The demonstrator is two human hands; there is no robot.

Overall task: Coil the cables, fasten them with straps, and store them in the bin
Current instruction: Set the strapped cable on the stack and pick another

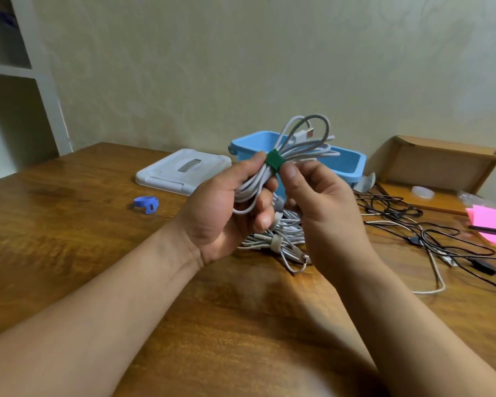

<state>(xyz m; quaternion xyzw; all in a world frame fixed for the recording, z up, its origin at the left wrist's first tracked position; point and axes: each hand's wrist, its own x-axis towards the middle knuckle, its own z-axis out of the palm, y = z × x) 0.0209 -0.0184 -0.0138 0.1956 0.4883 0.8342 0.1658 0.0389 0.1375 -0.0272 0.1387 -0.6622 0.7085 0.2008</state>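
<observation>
Wooden surface (69,253) underneath; left hand (221,207) grips the coil (304,138), right hand (318,202) pinches its strap (274,163), loops pointing away toward the bin (352,164) just beyond, slightly right

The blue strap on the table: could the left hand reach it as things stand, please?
Probably yes, once freed. The blue strap lies on the table left of the left hand, with nothing between them, but that hand grips the coiled white cable and would have to let go first.
</observation>
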